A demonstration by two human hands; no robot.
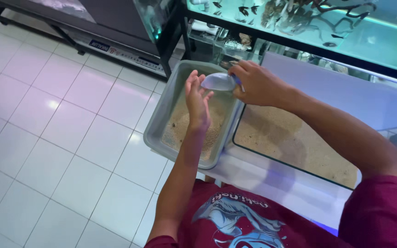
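While held: scoop (218, 81) in right grip (258, 85) (above tray (159, 124))

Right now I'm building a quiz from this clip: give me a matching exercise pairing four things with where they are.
Things:
1. scoop
2. grey tray
3. glass tank with sand
4. fish tank

Places:
A. top of the picture, with fish in water
B. in the right hand, left hand beside it
C. on the ledge, right of the tray
D. under both hands, sand inside

Pairs: 1-B, 2-D, 3-C, 4-A
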